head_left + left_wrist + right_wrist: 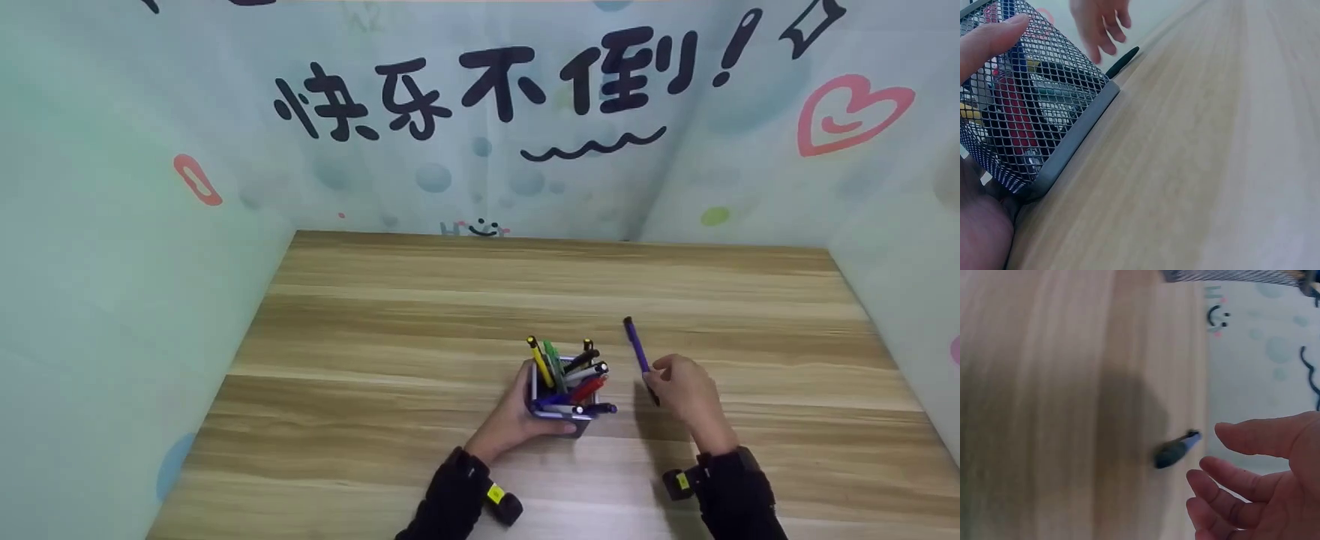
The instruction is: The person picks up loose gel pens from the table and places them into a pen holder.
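My left hand (pixel 517 412) holds a dark metal mesh pen holder (pixel 583 428), its thumb along the near side. In the left wrist view, the thumb (pixel 991 45) presses the mesh wall, and the holder's solid base edge (pixel 1078 140) is near the tabletop. Several pens and markers stick out of the top, among them a yellow pen (pixel 540 361), a green one (pixel 555 366) and a red one (pixel 589 388). To the right lies a purple pen (pixel 636 345) with dark ends. Over it is my right hand (pixel 686 394), thumb and fingers apart in the right wrist view (pixel 1258 478), not touching the pen.
The wood-grain table (pixel 375 337) runs back to a pale printed cloth backdrop (pixel 480 172) with black lettering. More of this cloth hangs along the left and right sides. Black wrist cameras (pixel 504 506) are worn on both wrists.
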A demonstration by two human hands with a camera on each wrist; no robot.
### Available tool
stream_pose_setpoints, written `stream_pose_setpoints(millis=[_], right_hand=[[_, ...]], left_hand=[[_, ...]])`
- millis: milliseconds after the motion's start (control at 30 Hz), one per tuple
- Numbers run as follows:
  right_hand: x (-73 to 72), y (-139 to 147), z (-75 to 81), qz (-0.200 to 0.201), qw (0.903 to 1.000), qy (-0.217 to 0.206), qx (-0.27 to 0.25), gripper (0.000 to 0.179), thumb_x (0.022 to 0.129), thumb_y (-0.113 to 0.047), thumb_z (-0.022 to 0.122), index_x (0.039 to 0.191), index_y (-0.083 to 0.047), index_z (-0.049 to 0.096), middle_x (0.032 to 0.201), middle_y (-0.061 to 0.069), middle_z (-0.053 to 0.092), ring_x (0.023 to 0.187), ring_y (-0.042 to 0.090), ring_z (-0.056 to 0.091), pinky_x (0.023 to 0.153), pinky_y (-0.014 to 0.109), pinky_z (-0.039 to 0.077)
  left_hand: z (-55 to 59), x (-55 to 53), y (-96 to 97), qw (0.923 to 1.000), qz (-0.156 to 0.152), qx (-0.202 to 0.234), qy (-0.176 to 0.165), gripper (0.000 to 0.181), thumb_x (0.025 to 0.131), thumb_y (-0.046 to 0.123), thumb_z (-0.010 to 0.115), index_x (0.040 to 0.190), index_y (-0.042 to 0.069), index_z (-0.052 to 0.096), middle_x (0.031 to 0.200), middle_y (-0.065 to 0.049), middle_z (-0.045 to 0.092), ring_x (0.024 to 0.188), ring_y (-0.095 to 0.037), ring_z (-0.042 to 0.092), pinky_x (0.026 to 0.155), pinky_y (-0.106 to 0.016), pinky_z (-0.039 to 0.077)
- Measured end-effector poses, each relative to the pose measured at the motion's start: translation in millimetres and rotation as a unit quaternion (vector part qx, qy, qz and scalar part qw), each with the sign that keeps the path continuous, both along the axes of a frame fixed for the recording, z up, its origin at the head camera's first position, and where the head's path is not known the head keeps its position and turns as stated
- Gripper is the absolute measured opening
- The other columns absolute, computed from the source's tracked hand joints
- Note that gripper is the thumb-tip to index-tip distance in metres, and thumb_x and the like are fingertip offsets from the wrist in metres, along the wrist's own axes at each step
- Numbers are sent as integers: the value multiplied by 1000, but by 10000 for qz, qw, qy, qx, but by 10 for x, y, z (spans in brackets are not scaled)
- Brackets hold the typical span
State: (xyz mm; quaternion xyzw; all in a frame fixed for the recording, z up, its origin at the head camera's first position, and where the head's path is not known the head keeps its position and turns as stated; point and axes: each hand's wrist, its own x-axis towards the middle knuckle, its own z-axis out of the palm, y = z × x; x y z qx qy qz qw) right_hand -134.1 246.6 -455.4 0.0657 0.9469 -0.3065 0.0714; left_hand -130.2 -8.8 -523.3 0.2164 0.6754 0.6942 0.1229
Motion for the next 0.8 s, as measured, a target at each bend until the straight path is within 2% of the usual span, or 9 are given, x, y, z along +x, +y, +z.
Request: stream_pose_setpoints(millis=[100,267,500,633,800], right_hand=[[-40,-3,-91,-61,9998,-122,143,33,86,-22,63,103,7,61,82,14,65,69,21,57,55,29,43],[-71,-10,-171,26,9990,-202,407,25,85,-22,64,89,2,68,70,6,62,64,19,53,55,28,37],[-58,-17,-180,176,9987,-407,234,23,86,-17,61,92,5,67,70,6,59,61,17,50,50,25,38],[-25,-30,-135,162,9995,-266,35,23,86,-17,62,91,5,65,74,9,62,62,17,52,51,26,42],[30,-92,57,90,9993,207,-303,23,85,-18,60,92,3,56,81,13,64,63,16,52,53,26,42]], left_hand=[[9,5,-5,10000,-4,6,-14,88,63,16,84,133,33,35,131,10,50,123,-11,48,112,-39,28],[17,11,-12,10000,5,-14,-73,88,64,16,84,134,35,34,131,10,51,123,-10,48,113,-39,26],[19,16,-17,9999,-2,-37,-146,87,64,16,84,134,35,34,131,10,50,123,-9,47,113,-39,26],[10,9,-18,10000,-16,-81,-45,87,65,17,84,133,34,34,131,10,50,123,-10,47,112,-38,27],[7,11,-21,10000,-70,6,28,88,65,15,84,135,30,33,133,7,49,124,-12,47,112,-38,28]])
